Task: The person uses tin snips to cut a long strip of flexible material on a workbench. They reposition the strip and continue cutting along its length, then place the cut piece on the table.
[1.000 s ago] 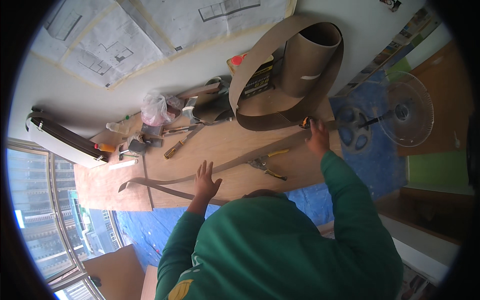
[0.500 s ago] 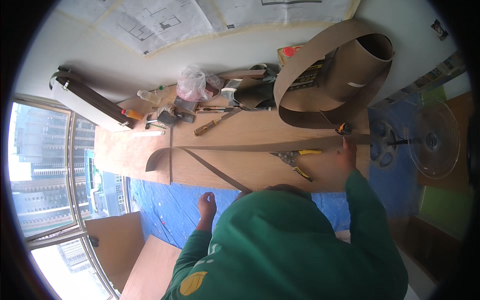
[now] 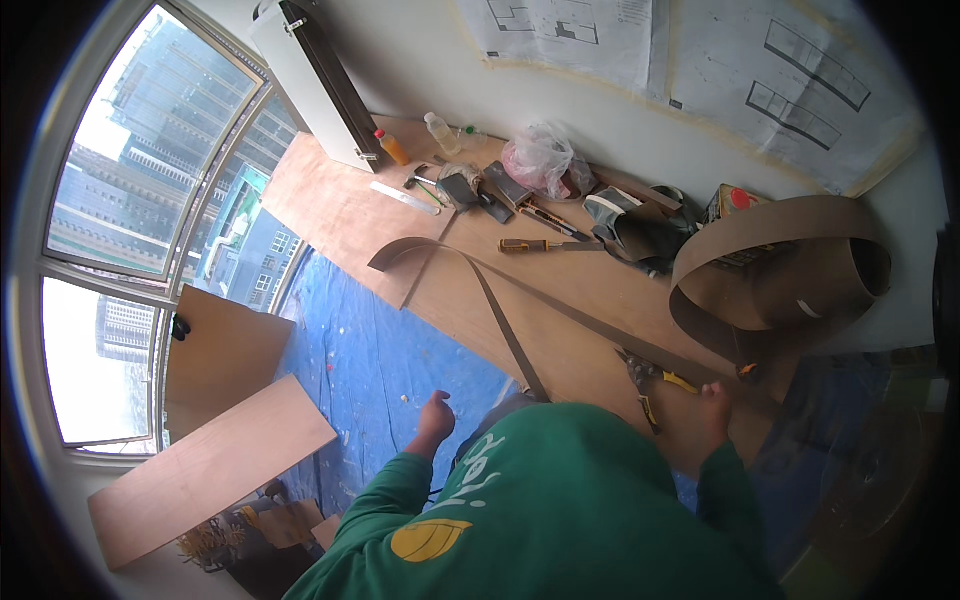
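My left hand [image 3: 433,420] hangs over the blue sheet, off the near edge of the table, with its fingers curled and nothing visible in them. My right hand [image 3: 714,408] is above the right part of the table, close to the yellow handles of metal snips [image 3: 642,378]; its fingers are too blurred to read. Along the tabletop runs a long brown edging strip [image 3: 590,318], passing just beyond the snips. Its curled far-left end folds into a narrower strip [image 3: 503,325] that drops toward my body. An orange and black tape measure [image 3: 747,371] lies beyond my right hand.
Large rolled brown edging [image 3: 830,275] stands at the right back. Along the wall sit a chisel-like tool [image 3: 525,246], a plastic bag [image 3: 545,160], bottles [image 3: 392,148], a hammer [image 3: 425,182] and a white case [image 3: 320,90]. A loose board [image 3: 210,470] lies lower left.
The view has turned, bringing more window and floor in at left. My right hand, formerly at the strip by the tape measure with a finger stretched out, is drawn back nearer the snips.
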`<state>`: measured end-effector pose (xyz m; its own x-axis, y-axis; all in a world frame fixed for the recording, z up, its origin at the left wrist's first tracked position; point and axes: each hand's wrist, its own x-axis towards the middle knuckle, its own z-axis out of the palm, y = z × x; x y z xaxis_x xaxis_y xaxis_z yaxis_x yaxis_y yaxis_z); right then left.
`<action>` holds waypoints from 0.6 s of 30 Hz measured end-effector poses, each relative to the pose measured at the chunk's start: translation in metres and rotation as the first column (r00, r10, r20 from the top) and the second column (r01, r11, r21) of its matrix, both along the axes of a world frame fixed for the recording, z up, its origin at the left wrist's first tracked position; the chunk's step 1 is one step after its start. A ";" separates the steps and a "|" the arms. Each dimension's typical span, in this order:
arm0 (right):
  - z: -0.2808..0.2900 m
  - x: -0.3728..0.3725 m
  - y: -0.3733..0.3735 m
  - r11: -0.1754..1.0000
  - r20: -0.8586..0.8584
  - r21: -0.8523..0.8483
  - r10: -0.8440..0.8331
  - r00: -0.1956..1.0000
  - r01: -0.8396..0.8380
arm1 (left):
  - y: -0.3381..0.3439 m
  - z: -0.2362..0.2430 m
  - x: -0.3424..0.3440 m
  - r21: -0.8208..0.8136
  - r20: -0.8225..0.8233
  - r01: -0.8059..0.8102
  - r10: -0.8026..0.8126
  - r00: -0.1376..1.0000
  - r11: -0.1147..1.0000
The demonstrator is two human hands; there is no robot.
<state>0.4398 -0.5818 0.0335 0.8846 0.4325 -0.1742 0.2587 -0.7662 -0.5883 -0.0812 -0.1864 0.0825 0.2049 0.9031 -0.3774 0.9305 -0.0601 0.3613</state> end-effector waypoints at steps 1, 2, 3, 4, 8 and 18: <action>0.003 -0.008 0.013 0.999 -0.006 -0.020 0.037 0.999 -0.037 | -0.001 -0.006 -0.011 0.023 0.019 0.037 -0.038 0.999 0.999; 0.008 -0.013 0.026 0.995 -0.055 -0.057 0.076 0.996 -0.080 | -0.001 -0.018 -0.028 0.050 0.035 0.073 -0.075 0.997 0.996; 0.013 -0.015 0.035 0.988 -0.103 -0.097 0.108 0.989 -0.118 | 0.001 -0.025 -0.036 0.075 0.051 0.114 -0.118 0.992 0.991; 0.020 -0.019 0.046 0.977 -0.150 -0.139 0.140 0.979 -0.161 | 0.000 -0.026 -0.038 0.019 0.024 0.114 -0.114 0.993 0.993; 0.039 -0.028 0.063 0.964 -0.258 -0.128 0.196 0.946 -0.235 | -0.001 -0.008 -0.023 -0.305 -0.098 0.118 -0.155 0.983 0.945; -0.001 -0.039 0.052 0.978 -0.245 -0.008 0.199 0.949 -0.207 | -0.003 -0.006 -0.018 -0.284 -0.100 0.222 -0.259 0.961 0.933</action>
<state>0.4012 -0.5297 0.0323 0.7084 0.5889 -0.3890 0.2644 -0.7325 -0.6273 -0.0995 -0.1890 0.0768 0.3343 0.6949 -0.6367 0.9409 -0.2069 0.2681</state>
